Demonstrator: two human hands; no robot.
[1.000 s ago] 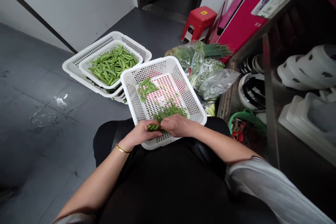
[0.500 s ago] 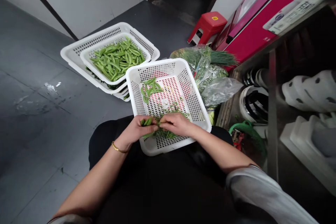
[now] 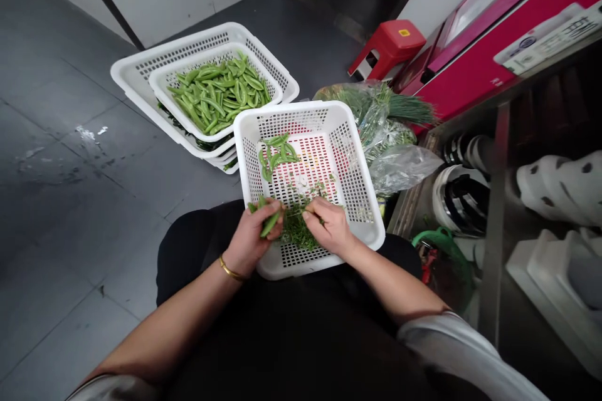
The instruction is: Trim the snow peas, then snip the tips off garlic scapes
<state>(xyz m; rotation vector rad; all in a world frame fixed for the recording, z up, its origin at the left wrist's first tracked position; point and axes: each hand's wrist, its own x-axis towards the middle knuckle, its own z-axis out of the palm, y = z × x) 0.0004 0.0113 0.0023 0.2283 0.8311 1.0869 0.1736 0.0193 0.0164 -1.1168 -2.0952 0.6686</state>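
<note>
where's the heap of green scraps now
In the head view, the scraps lie in the near part of the white lap basket, between the left hand and right hand.

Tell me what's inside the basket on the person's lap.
Green pods lie toward the far left, green trimmings nearer; whatever lies beneath the right hand is hidden.

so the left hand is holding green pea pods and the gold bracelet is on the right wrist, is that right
Not the bracelet's side: the head view shows the gold bracelet on the left wrist. The left hand is indeed holding green pea pods.
</note>
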